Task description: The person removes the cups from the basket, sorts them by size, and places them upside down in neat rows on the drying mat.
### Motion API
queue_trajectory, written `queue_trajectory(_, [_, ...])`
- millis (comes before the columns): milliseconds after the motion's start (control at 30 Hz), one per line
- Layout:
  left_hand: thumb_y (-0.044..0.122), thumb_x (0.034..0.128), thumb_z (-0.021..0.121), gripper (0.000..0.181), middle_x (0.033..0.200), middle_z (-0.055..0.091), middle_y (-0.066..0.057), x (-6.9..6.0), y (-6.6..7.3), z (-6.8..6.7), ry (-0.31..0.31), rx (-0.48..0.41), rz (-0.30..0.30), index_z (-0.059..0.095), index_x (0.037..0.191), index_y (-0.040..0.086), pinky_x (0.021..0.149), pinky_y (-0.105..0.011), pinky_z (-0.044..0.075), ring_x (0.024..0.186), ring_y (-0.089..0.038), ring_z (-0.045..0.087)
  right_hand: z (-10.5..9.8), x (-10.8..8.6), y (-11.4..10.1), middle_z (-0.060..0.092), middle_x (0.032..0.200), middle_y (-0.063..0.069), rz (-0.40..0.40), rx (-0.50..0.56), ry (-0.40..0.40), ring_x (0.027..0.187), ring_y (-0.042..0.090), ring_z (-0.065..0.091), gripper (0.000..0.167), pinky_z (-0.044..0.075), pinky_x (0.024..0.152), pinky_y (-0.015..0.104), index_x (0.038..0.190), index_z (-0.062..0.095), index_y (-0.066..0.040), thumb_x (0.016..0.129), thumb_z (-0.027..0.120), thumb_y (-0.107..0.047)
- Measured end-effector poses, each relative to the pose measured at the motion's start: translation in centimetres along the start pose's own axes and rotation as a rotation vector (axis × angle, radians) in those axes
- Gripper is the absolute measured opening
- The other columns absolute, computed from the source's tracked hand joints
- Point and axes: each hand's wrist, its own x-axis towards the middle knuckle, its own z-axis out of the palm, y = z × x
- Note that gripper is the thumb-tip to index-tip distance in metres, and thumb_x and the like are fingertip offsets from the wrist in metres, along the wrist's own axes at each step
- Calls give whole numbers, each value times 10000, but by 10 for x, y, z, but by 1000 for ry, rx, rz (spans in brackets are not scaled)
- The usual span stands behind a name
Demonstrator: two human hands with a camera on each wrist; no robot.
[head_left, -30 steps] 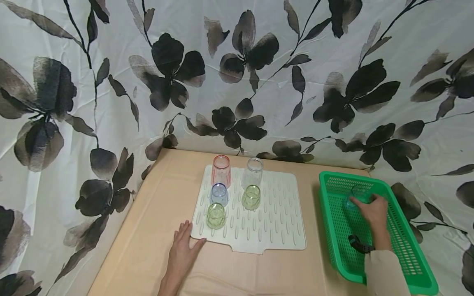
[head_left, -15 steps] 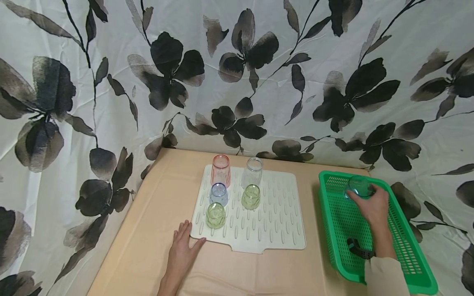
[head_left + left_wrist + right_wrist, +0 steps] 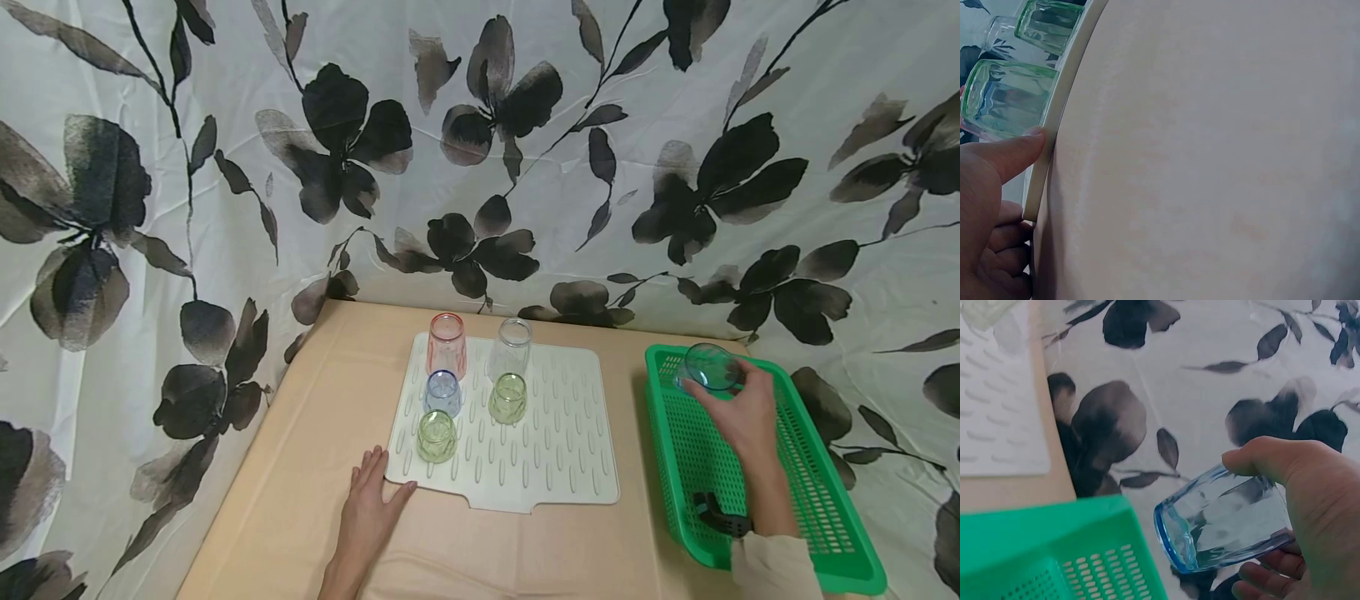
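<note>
My right hand (image 3: pixel 742 404) grips a clear blue glass tumbler (image 3: pixel 708 365) above the far end of the green plastic basket (image 3: pixel 678 517). In the right wrist view the tumbler (image 3: pixel 1229 519) lies tilted on its side, thumb above and fingers below. My left hand (image 3: pixel 367 512) rests at the near left corner of a white ridged drying mat (image 3: pixel 562 433), its thumb (image 3: pixel 1022 153) touching the edge. On the mat stand a pink glass (image 3: pixel 447 346), a clear glass (image 3: pixel 512 350), a small blue glass (image 3: pixel 443 394) and two green glasses (image 3: pixel 437 437), in two columns.
The basket stands right of the mat, its raised perforated walls around my right forearm. A black band (image 3: pixel 720 515) is on my right wrist. Behind the tan tabletop (image 3: pixel 300 433) hangs a white floral cloth (image 3: pixel 585 200). The mat's right half bears only ridges.
My right hand has lifted the blue tumbler from inside the basket, upward and slightly left, to above its far rim. The left hand and the glasses on the mat stay put.
</note>
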Motion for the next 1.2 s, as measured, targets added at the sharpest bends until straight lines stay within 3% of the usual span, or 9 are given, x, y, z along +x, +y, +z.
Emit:
queue_trajectory(100, [425, 908, 728, 838, 1624, 296, -226, 0, 1, 0, -1, 0, -2, 373, 1510, -37, 1317, -507, 89, 1544, -394, 196, 1, -5, -10, 395, 1418, 263, -13, 8, 5, 1231, 380, 458, 877, 404, 811, 221, 1496, 356, 34, 860, 768, -406])
queue_trajectory(433, [440, 912, 718, 842, 1628, 284, -226, -1, -1, 0, -9, 3, 5, 372, 1509, -42, 1315, -517, 93, 1544, -401, 186, 14, -23, -31, 472, 1306, 250, -157, 17, -13, 1152, 356, 493, 803, 432, 857, 287, 1417, 437, 44, 832, 814, -357])
queue_trajectory(567, [445, 912, 717, 847, 1628, 282, -225, -1, -2, 1, -8, 3, 11, 370, 1508, -46, 1314, -520, 98, 1544, -403, 183, 22, -31, -39, 478, 1297, 258, -215, 3, -36, 1132, 381, 512, 813, 501, 898, 365, 1421, 429, 56, 819, 827, -317])
queue_trajectory(667, [444, 913, 717, 848, 1630, 280, -222, -1, -2, 1, -9, 3, 10, 367, 1510, -45, 1315, -516, 97, 1546, -399, 181, 28, -38, -44, 476, 1305, 267, -234, -9, -69, 1126, 411, 525, 827, 538, 912, 560, 1435, 415, 56, 822, 824, -320])
queue_trajectory(733, [441, 914, 717, 848, 1630, 279, -223, -1, -2, 1, -13, 3, 8, 363, 1512, -44, 1315, -514, 95, 1547, -397, 177, 32, -42, -47, 479, 1313, 266, -239, 0, -93, 1130, 419, 528, 833, 547, 921, 605, 1440, 413, 49, 821, 825, -326])
queue_trajectory(1200, [430, 907, 727, 848, 1624, 293, -227, 0, -1, 0, -12, 3, 7, 367, 1511, -44, 1315, -510, 99, 1543, -394, 196, 66, -69, -64, 508, 1344, 202, -279, 53, -220, 1189, 368, 542, 867, 544, 991, 578, 1430, 432, 7, 754, 882, -296])
